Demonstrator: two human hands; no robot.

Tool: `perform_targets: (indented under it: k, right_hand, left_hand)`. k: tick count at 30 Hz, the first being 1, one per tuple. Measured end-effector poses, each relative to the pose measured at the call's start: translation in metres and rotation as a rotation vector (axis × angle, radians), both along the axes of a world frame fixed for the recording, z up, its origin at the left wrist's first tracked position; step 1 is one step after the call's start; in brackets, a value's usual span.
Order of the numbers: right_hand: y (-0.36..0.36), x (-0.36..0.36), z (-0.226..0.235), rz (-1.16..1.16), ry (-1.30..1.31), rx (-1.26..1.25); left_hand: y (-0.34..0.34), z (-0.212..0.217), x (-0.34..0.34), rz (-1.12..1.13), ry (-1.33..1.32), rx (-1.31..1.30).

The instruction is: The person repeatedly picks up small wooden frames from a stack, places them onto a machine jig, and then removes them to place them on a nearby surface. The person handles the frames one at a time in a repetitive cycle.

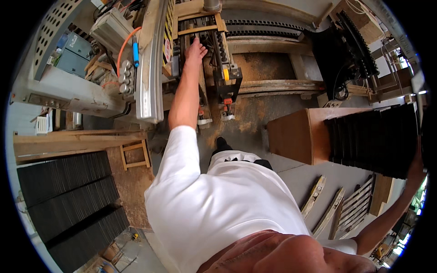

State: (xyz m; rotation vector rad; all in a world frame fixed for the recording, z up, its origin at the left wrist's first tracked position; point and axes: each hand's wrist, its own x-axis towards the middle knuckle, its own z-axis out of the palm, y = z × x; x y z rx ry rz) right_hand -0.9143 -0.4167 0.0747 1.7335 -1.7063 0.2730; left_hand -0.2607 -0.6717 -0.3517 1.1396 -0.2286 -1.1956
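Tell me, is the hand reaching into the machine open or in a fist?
Open. The left hand lies flat with fingers stretched out, on the dark parts inside the woodworking machine.

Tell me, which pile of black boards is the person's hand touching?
The pile on the brown wooden stand at the right. The right hand rests against its edge. The black piles at the lower left lie untouched.

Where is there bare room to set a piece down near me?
The brown stand's top, left of the black stacked panels, is bare. The sawdusty floor between stand and machine is open. It is crowded where the left hand reaches among the machine's rails.
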Motion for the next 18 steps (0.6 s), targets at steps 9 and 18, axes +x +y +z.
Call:
perform_targets:
  k: [9,18]
  right_hand:
    - [-0.086,0.253,-0.145,0.852,-0.521,0.368]
    - [-0.259,0.417,-0.315,1.239,-0.434,0.508]
  left_hand:
    - [-0.079,-0.04,0.044,0.188,0.263,-0.078]
    - [0.153,-0.019,-0.06,0.008,0.188,-0.105]
